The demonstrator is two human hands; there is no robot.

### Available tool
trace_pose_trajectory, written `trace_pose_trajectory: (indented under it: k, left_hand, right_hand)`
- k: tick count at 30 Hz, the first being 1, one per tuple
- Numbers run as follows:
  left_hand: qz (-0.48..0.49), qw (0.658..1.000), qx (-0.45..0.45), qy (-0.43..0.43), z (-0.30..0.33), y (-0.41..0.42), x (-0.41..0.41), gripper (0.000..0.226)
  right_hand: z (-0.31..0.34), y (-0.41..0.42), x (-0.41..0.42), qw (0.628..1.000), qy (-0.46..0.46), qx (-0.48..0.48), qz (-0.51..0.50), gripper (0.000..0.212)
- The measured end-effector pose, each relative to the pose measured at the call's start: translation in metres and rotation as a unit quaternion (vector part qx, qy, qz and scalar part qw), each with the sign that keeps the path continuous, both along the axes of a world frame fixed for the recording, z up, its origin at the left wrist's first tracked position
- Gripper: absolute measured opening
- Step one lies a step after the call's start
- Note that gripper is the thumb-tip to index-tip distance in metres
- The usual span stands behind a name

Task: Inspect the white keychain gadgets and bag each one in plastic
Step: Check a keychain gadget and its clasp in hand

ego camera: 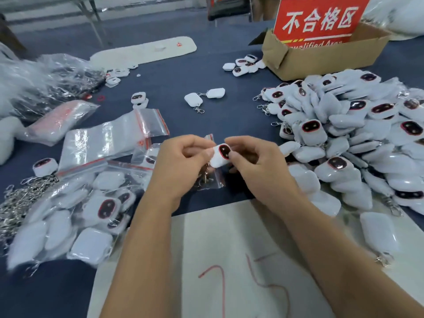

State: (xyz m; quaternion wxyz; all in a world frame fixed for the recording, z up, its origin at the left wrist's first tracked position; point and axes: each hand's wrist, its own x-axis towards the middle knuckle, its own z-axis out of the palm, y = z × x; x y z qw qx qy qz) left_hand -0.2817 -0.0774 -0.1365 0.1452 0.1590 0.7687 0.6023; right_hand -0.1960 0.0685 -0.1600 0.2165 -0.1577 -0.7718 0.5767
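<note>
A white keychain gadget [220, 155] with a dark red-rimmed face is held between both hands at the table's middle. My left hand [181, 161] pinches its left side and also holds a small clear plastic bag [210, 177] that hangs below, with the metal clasp showing at it. My right hand [254, 161] pinches the gadget's right side with thumb and fingers. A big heap of unbagged gadgets [355, 143] lies to the right. Bagged gadgets [75, 216] are piled at the lower left.
Empty zip bags with red strips [110, 141] lie left of my hands. A cardboard box [321, 56] with a red sign [319, 19] stands at the back right, a few gadgets [243, 65] beside it. White paper [229, 260] covers the near table. Loose metal clasps [20, 200] lie far left.
</note>
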Motion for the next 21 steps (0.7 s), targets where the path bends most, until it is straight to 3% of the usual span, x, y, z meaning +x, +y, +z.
trace_pose_trajectory:
  k: [5,9,21]
  left_hand:
    - [-0.041,0.994,0.063,-0.083,0.002,-0.007,0.009,0.023]
    - [-0.099,0.984,0.069,-0.131,0.005,-0.008,0.013,0.027]
    - [-0.116,0.974,0.099,-0.165,-0.001,-0.008,0.01,0.02]
  right_hand:
    - [-0.003,0.005,0.004,0.994,0.077,-0.081,-0.004,0.023]
    - [-0.004,0.007,0.003,0.993,0.06,-0.1,0.009,0.015]
    - [-0.004,0.009,0.003,0.991,0.043,-0.125,0.026,0.018]
